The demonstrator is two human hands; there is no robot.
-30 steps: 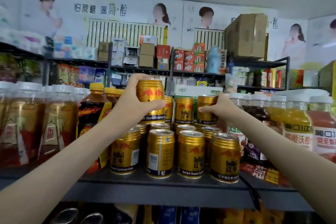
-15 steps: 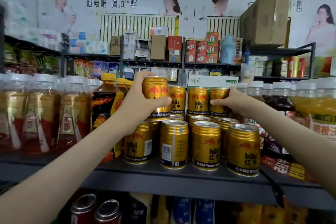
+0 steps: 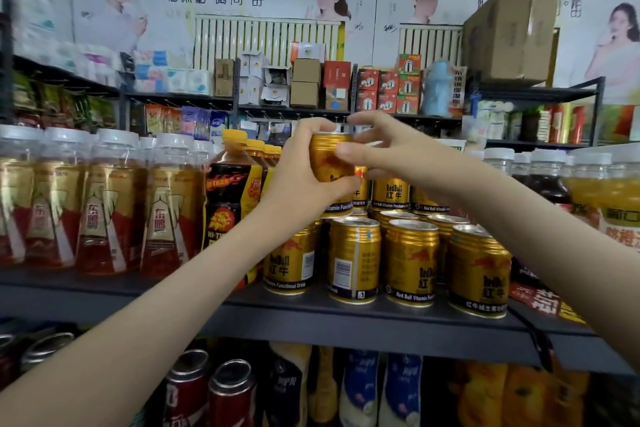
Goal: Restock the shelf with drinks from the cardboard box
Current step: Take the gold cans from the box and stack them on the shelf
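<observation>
Holding a gold can [image 3: 327, 163] upright, the left hand [image 3: 298, 180] wraps its side with fingers curled behind and thumb low across the front. Right hand [image 3: 398, 156] meets it from the other side: thumb pressed on the can's face, fingers arched over the rim. The can is raised above the front left of the standing cans [image 3: 353, 260] on the shelf [image 3: 311, 319]. A black bottle [image 3: 232, 198] stands just left of the group; tea bottles [image 3: 104, 204] farther left.
</observation>
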